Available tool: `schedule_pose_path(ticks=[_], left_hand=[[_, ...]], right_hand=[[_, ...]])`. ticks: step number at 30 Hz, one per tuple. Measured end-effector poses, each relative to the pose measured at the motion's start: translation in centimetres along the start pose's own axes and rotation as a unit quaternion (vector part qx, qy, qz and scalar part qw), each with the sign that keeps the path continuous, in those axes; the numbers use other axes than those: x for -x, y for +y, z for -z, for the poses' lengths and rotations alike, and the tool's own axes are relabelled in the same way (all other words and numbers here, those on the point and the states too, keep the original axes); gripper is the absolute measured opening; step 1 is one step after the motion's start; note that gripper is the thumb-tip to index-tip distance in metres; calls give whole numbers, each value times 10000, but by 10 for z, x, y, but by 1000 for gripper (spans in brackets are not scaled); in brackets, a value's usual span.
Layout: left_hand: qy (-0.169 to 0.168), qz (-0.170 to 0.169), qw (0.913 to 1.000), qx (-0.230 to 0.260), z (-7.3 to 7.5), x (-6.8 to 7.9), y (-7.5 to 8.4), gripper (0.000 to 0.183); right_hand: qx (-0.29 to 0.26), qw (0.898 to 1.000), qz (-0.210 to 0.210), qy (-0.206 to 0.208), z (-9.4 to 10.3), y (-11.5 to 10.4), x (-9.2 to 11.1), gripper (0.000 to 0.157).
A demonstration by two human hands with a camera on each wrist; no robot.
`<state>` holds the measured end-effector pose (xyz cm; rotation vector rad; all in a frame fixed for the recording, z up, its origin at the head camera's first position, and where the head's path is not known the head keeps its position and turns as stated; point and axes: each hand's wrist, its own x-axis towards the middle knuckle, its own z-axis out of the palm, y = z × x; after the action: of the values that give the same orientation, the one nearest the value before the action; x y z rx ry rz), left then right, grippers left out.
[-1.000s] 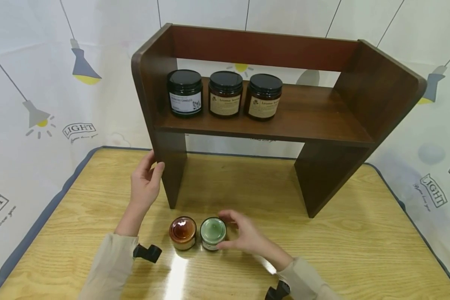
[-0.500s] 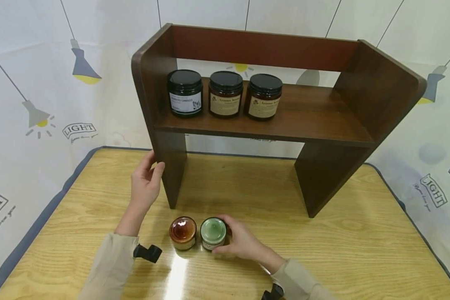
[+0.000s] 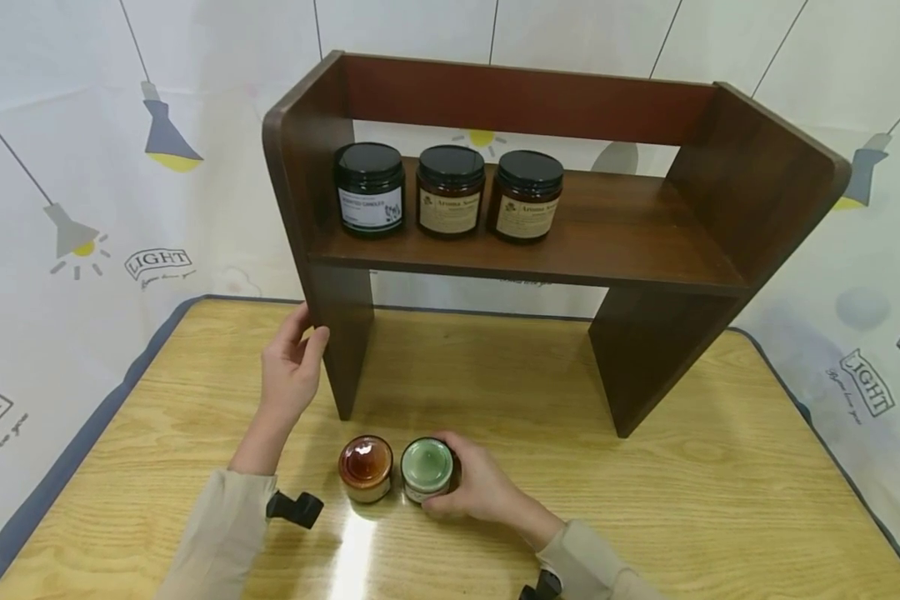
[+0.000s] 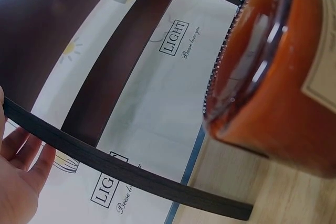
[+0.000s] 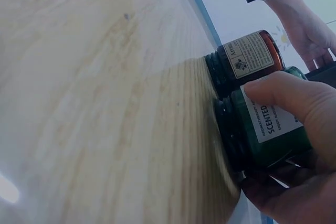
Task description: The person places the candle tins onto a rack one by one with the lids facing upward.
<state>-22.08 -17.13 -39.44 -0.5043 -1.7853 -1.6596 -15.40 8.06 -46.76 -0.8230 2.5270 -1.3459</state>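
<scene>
Two small candle jars stand upside down on the table, black lids down: an amber jar (image 3: 365, 469) and, just right of it, a green jar (image 3: 426, 469) with a white label. My right hand (image 3: 477, 481) grips the green jar from the right; in the right wrist view its thumb lies on the label and its other fingers are partly hidden below. My left hand (image 3: 292, 367) holds the left side panel of a dark wooden shelf (image 3: 645, 225), thumb at the front edge, fingers on the outer side. The amber jar (image 4: 278, 77) looms large in the left wrist view.
On the shelf board three larger black-lidded jars (image 3: 450, 192) stand in a row at the left, with bare board to their right. The shelf rests on a wooden table (image 3: 720, 500). A printed lamp-pattern backdrop (image 3: 157, 208) surrounds the table.
My right hand has moved left and closed its thumb and fingers round the green jar. Both small jars stay on the table, and my left hand keeps its place at the panel.
</scene>
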Motion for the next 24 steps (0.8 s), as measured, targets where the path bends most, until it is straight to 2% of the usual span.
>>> schedule_pose_path(ticks=[14, 19, 24], left_hand=[[-23, 54, 10000, 43, 1, 0, -2, 30], [-2, 71, 10000, 17, 1, 0, -1, 30], [20, 50, 10000, 48, 0, 0, 0, 30]], right_hand=[[93, 9997, 183, 157, 8, -6, 1, 69], [-180, 9996, 144, 155, 13, -14, 2, 72], [-172, 9981, 409, 437, 22, -22, 4, 71]])
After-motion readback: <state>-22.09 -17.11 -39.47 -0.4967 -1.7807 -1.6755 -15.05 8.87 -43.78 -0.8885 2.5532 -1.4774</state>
